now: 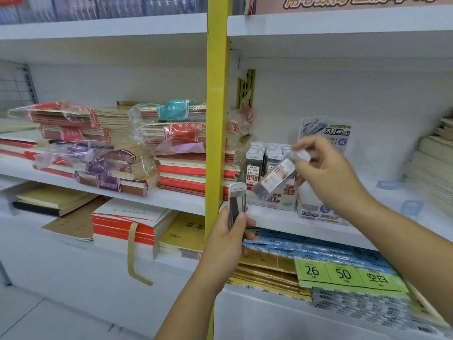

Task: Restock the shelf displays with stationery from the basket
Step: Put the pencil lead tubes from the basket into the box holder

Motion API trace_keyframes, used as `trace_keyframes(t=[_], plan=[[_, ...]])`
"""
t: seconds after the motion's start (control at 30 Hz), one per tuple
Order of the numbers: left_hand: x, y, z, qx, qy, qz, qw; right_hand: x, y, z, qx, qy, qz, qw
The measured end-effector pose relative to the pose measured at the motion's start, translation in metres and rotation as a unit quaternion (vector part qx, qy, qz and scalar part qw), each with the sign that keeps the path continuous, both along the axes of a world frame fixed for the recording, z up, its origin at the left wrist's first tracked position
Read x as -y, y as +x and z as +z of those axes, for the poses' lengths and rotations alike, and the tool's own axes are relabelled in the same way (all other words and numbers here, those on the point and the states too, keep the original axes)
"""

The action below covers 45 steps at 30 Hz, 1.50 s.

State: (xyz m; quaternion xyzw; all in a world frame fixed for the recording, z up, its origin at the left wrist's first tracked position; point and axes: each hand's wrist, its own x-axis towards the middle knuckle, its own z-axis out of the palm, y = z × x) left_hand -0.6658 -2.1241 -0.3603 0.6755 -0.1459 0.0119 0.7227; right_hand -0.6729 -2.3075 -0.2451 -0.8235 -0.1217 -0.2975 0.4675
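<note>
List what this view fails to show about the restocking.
Head view:
- The basket: outside the frame.
- Label of the tilted lead case: motion-blurred, pinched by the right hand.
- Lower end of the upright lead case: covered by the left hand.
- Rows in the display box: partly hidden behind the tilted lead case.

One head-worn camera faces forward-down, close before the shelves [171, 199].
</note>
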Motion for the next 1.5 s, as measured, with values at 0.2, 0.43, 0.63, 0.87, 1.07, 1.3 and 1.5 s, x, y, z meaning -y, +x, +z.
trace_keyframes(t=[0.2,0.43,0.63,0.87,1.07,1.3,1.5], plan=[[-0.002,0.001,0.001,0.019,0.018,0.011,1.0,0.013,0.013,0.027,0.129,-0.153,-0.074,0.977],[-0.002,0.001,0.003,0.017,0.009,0.008,1.0,0.006,0.037,0.011,-0.014,-0.208,-0.038,0.977],[-0.003,0.0,0.005,0.009,-0.008,0.009,1.0,0.007,0.052,0.001,0.054,-0.347,-0.17,0.921],[-0.002,0.0,0.007,0.033,0.0,0.019,0.999,0.0,0.021,-0.01,0.065,-0.261,-0.119,0.956],[0.007,0.001,0.001,0.098,0.053,0.041,0.993,-0.027,-0.005,-0.028,-0.108,-0.095,0.105,0.984],[0.017,0.005,-0.004,0.174,0.14,0.048,0.974,-0.018,-0.001,-0.03,-0.064,-0.009,0.051,0.997],[0.019,0.016,-0.009,0.214,0.259,0.136,0.932,0.0,0.0,0.012,0.147,-0.07,-0.05,0.985]])
